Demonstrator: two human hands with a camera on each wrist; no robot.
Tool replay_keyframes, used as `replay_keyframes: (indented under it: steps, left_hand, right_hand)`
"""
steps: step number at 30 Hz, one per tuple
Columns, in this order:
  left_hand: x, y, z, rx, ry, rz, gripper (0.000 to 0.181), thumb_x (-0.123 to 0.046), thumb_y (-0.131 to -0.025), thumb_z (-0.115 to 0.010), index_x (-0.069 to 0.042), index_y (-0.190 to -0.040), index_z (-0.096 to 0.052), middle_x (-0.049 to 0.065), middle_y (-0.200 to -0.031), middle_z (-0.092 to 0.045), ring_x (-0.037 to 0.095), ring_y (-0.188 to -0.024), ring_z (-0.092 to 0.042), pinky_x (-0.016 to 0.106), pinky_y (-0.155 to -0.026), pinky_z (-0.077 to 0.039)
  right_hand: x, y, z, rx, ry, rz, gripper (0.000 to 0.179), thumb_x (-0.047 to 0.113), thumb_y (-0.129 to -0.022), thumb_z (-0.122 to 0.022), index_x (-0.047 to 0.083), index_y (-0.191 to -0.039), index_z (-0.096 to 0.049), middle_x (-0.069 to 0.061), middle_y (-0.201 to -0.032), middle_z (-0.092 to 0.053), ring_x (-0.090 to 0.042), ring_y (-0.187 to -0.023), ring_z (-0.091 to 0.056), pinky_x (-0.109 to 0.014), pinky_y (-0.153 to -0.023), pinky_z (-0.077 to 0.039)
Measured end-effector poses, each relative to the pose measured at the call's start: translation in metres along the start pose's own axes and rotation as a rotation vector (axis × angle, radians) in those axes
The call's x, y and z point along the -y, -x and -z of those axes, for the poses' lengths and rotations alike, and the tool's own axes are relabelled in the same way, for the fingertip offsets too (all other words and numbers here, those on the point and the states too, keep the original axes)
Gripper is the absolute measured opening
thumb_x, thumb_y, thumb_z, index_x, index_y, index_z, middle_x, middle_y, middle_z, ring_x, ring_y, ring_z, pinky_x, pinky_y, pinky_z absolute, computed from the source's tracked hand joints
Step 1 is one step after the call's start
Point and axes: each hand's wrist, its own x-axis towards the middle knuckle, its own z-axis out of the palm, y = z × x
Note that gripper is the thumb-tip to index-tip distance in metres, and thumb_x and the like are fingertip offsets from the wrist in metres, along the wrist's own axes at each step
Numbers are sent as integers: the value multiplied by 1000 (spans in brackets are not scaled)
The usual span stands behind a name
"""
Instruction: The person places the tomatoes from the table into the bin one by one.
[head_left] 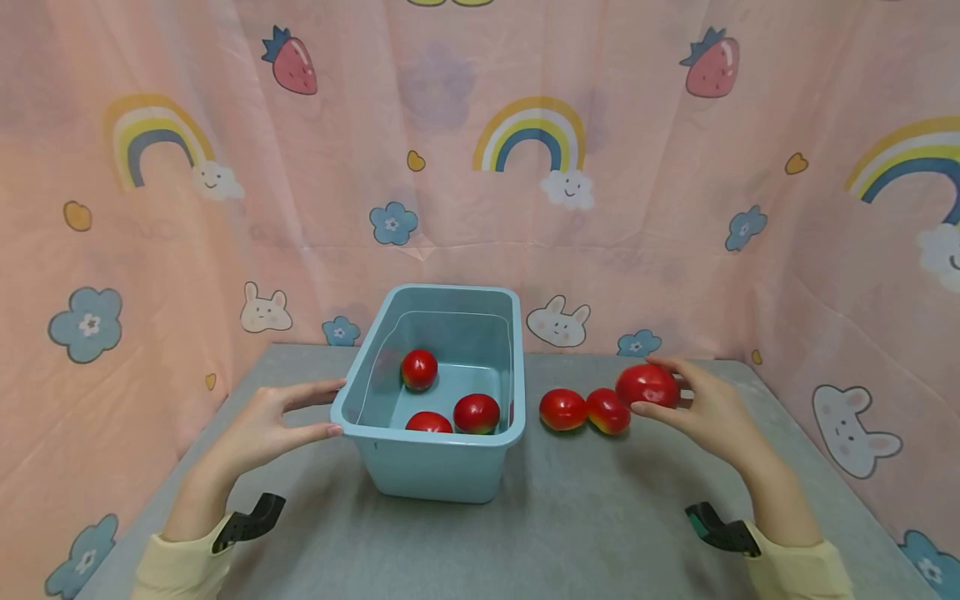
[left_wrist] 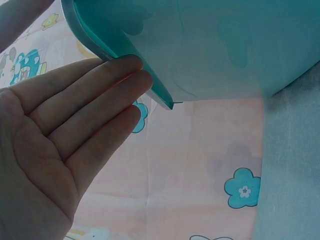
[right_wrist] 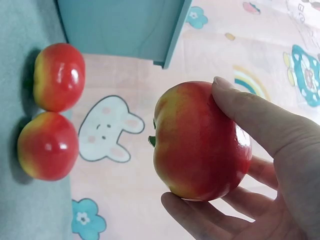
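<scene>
My right hand [head_left: 705, 408] holds a shiny red apple [head_left: 647, 386] between thumb and fingers, above the grey table. In the right wrist view the apple [right_wrist: 200, 142] shows a yellowish patch and a short green stem. Two more red apples, one on the left [head_left: 562, 409] and one on the right [head_left: 608, 411], lie side by side on the table. A light blue plastic bin [head_left: 435, 467] stands left of them, with three apples inside, one [head_left: 419, 369] farther back. My left hand [head_left: 262, 429] touches the bin's left rim, its fingers [left_wrist: 95, 95] nearly straight.
The grey table [head_left: 570, 525] ends at a pink patterned curtain [head_left: 465, 75] that hangs behind it and along both sides. Black wrist mounts sit on the left wrist [head_left: 251, 521] and right wrist [head_left: 720, 529].
</scene>
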Motion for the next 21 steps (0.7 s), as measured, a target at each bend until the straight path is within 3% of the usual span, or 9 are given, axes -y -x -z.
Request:
replay_keyframes:
  steps: [8, 21]
  left_hand:
    - [-1, 0, 0, 3, -28, -1, 55, -35, -80, -76, -22, -130, -59, -8, -119, -67, 15, -112, -63, 36, -88, -50]
    - [-1, 0, 0, -1, -16, -7, 55, -35, -79, -76, -22, -130, -59, -8, -119, -67, 16, -113, -62, 46, -90, -49]
  right_hand:
    - [12, -6, 0, 19, -10, 24, 75, 49, -78, -74, 8, -135, -47, -21, -124, -56, -41, -104, -58, -45, -69, -56]
    - [34, -21, 0, 33, -18, 101, 71, 44, -77, -77, 10, -133, -49, -18, -122, -59, -37, -103, -59, -44, -70, -57]
